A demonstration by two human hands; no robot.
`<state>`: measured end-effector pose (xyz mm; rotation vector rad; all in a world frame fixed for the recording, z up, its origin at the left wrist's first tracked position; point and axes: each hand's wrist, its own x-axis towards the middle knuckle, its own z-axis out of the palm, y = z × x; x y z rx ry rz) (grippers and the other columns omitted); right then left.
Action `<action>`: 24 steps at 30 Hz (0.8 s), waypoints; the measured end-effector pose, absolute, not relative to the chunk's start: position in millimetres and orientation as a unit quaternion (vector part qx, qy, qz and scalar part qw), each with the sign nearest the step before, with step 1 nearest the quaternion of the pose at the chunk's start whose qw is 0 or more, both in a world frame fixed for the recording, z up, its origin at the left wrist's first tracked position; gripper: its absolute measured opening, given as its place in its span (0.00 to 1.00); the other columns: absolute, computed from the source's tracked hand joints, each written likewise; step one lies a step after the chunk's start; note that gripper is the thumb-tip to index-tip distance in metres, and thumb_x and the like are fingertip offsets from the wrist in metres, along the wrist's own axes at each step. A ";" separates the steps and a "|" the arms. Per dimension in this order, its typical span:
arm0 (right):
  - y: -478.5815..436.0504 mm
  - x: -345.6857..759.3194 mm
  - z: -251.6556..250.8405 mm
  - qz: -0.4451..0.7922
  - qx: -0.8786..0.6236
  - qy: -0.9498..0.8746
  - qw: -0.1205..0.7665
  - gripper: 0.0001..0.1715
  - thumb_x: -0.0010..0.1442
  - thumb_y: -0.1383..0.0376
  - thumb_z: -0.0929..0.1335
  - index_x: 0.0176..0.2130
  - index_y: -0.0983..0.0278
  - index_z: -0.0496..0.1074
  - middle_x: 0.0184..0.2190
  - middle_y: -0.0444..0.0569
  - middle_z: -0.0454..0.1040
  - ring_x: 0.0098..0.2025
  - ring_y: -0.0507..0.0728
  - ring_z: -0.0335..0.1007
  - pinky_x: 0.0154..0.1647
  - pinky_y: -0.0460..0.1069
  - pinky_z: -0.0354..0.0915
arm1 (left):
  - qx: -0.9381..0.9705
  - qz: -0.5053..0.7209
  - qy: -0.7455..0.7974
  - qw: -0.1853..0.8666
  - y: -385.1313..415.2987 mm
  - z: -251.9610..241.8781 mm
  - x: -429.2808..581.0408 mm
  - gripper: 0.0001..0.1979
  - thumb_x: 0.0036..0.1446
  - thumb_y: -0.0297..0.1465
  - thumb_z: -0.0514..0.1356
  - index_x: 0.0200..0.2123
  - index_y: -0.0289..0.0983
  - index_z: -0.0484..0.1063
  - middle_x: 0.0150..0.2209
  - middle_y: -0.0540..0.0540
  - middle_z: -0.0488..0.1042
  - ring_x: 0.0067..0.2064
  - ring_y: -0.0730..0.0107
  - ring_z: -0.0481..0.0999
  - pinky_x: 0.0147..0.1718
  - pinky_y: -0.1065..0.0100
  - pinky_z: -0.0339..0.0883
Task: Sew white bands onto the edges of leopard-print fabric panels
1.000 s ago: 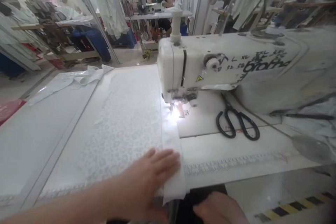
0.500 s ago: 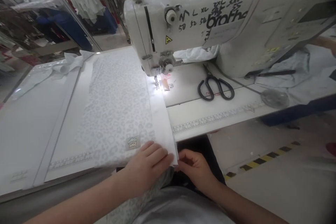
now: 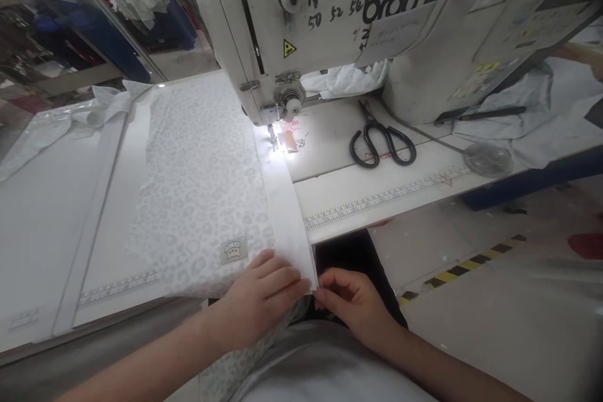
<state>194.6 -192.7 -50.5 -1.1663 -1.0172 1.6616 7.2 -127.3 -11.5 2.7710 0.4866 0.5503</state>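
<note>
Pinching near corner of white strip [image 3: 286, 217]: right hand [image 3: 351, 301], fingertips closed on it. Left hand [image 3: 261, 298] flat, not gripping, pressing printed fabric [image 3: 198, 182] at table [image 3: 377, 204] edge, 6 o'clock of needle [image 3: 272, 134]. 1 pair scissors [image 3: 381, 141] at needle's 3 o'clock.

Bright overall; needle lamp [image 3: 277, 138] glare blows out fabric [image 3: 198, 182] (edges warped, corners darkened).

1. Sewing machine [image 3: 377, 12]: one.
2. Scissors [image 3: 381, 141]: one pair, black handles.
3. Patterned cloth [image 3: 198, 182]: one piece.
4. White strip [image 3: 282, 201]: one.
5. Small label [image 3: 234, 250]: one.
6. Hands: two, namely left hand [image 3: 257, 301] and right hand [image 3: 351, 301].
</note>
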 end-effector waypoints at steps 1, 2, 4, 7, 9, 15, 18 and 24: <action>-192.9 194.6 -50.0 0.661 -0.468 -0.408 0.421 0.08 0.56 0.63 0.67 0.27 0.65 0.69 0.22 0.42 0.66 0.26 0.50 0.61 0.28 0.45 0.59 | 0.957 0.193 0.169 0.137 -127.0 -11.3 7.7 0.10 0.59 0.21 0.52 0.43 0.33 0.67 0.33 0.46 0.72 0.34 0.68 0.67 0.35 0.64 0.56; -193.1 194.4 -49.6 0.660 -0.471 -0.409 0.419 0.08 0.55 0.63 0.67 0.27 0.65 0.70 0.22 0.42 0.66 0.25 0.50 0.61 0.28 0.45 0.59 | 0.956 0.196 0.170 0.136 -126.8 -11.1 8.3 0.10 0.59 0.21 0.52 0.43 0.33 0.67 0.33 0.46 0.72 0.34 0.69 0.67 0.36 0.64 0.56; -193.0 194.1 -49.3 0.653 -0.478 -0.415 0.417 0.07 0.55 0.64 0.67 0.28 0.65 0.70 0.22 0.42 0.66 0.25 0.50 0.61 0.27 0.46 0.59 | 0.955 0.203 0.169 0.136 -126.5 -10.8 9.3 0.10 0.59 0.21 0.52 0.43 0.33 0.67 0.32 0.47 0.73 0.34 0.69 0.67 0.36 0.64 0.57; -192.0 193.4 -49.1 0.637 -0.490 -0.431 0.411 0.06 0.55 0.65 0.66 0.28 0.65 0.70 0.23 0.43 0.67 0.26 0.51 0.62 0.28 0.46 0.60 | 0.954 0.206 0.168 0.136 -126.8 -10.5 10.1 0.10 0.59 0.22 0.51 0.42 0.33 0.68 0.32 0.47 0.73 0.34 0.69 0.68 0.36 0.64 0.57; -191.0 193.3 -48.6 0.623 -0.500 -0.444 0.406 0.06 0.55 0.65 0.66 0.28 0.65 0.70 0.22 0.43 0.67 0.26 0.51 0.62 0.27 0.46 0.60 | 0.954 0.203 0.172 0.135 -127.3 -10.4 10.8 0.10 0.59 0.22 0.51 0.42 0.34 0.68 0.32 0.47 0.73 0.33 0.69 0.68 0.36 0.64 0.57; -189.6 197.5 -44.4 0.601 -0.487 -0.484 0.410 0.08 0.57 0.66 0.62 0.29 0.65 0.69 0.23 0.44 0.67 0.27 0.52 0.63 0.28 0.46 0.60 | 0.950 0.219 0.183 0.123 -129.8 -9.7 16.3 0.08 0.58 0.23 0.53 0.40 0.33 0.69 0.32 0.48 0.74 0.33 0.70 0.68 0.36 0.64 0.58; -190.1 200.3 -41.7 0.612 -0.468 -0.485 0.414 0.10 0.58 0.67 0.60 0.29 0.65 0.69 0.24 0.44 0.68 0.28 0.52 0.63 0.29 0.46 0.61 | 0.945 0.243 0.194 0.105 -132.4 -11.0 19.3 0.06 0.57 0.23 0.55 0.39 0.33 0.69 0.31 0.49 0.74 0.33 0.70 0.69 0.38 0.64 0.58; -183.1 207.3 -38.2 0.386 -0.479 -0.659 0.432 0.06 0.56 0.71 0.63 0.35 0.65 0.68 0.31 0.48 0.68 0.33 0.54 0.65 0.34 0.49 0.65 | 0.933 0.247 0.232 0.120 -139.6 -15.7 23.0 0.04 0.56 0.24 0.55 0.36 0.34 0.68 0.30 0.50 0.73 0.32 0.71 0.69 0.41 0.63 0.57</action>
